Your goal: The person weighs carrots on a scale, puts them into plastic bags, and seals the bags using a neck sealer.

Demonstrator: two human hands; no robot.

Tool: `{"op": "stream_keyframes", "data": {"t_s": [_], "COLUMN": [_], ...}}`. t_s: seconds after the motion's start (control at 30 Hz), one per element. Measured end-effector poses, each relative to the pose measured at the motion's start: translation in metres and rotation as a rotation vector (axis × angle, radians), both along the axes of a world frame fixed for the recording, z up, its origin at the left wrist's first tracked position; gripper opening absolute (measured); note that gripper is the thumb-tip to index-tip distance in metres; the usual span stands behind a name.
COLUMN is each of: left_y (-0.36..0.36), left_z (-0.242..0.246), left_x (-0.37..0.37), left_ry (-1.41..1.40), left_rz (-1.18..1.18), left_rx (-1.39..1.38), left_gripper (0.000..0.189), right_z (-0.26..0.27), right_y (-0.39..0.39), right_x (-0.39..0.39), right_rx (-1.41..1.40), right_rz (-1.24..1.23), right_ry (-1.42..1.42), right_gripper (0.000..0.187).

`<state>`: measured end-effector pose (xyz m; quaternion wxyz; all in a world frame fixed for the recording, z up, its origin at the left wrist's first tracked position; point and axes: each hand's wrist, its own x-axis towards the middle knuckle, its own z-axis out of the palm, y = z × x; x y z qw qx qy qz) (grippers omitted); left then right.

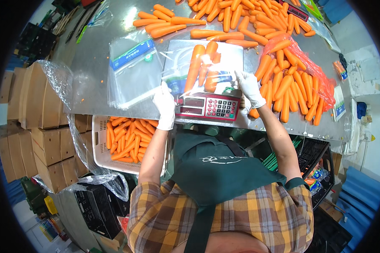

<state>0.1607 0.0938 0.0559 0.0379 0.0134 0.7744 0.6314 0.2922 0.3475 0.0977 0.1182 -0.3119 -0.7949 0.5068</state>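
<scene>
A clear plastic bag [181, 84] with several carrots [195, 64] inside lies over the metal pan [237, 60] of a red digital scale [222, 109]. In a white glove, my left hand [164, 106] grips the bag's lower left edge. My right hand [250, 88], gloved too, pinches the bag at its right side. Glare hides part of the carrots in the bag. To the left of the scale lies a stack of flat clear bags [133, 79] with a blue printed band, close to my left hand.
Loose carrots [234, 14] are heaped at the table's far side. More carrots [285, 87] spill from a red plastic bag [316, 74] on the right. Below the table [88, 85], a white crate [98, 148] holds carrots. Cardboard boxes [50, 142] stand left; a black crate [327, 158] stands right.
</scene>
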Motion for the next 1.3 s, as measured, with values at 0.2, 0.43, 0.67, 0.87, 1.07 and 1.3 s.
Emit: {"op": "stream_keyframes", "data": {"t_s": [0.2, 0.43, 0.67, 0.87, 1.07, 1.3], "left_y": [-0.001, -0.013, -0.014, -0.013, 0.017, 0.045], "left_z": [0.004, 0.009, 0.004, 0.028, 0.008, 0.046], "left_x": [-0.006, 0.001, -0.006, -0.021, -0.095, -0.078], "left_ry": [-0.279, -0.232, -0.29, 0.031, 0.316, -0.12], "left_rz": [0.007, -0.063, -0.102, -0.021, -0.038, -0.309], "left_rx": [0.179, 0.138, 0.102, -0.372, -0.383, 0.119], "left_gripper": [0.035, 0.032, 0.033, 0.034, 0.054, 0.035], "right_z": [-0.008, 0.02, 0.013, 0.023, 0.044, -0.014], "right_y": [0.01, 0.007, -0.014, -0.023, -0.105, -0.105], "right_x": [-0.013, -0.038, -0.095, -0.087, -0.037, -0.021], "right_rx": [0.078, 0.666, 0.948, 0.84, 0.996, 1.007], "right_rz": [0.007, -0.05, 0.326, 0.397, 0.701, 0.374], "right_ry": [-0.102, -0.044, 0.124, 0.046, 0.189, 0.48], "right_gripper": [0.044, 0.028, 0.057, 0.071, 0.071, 0.037]}}
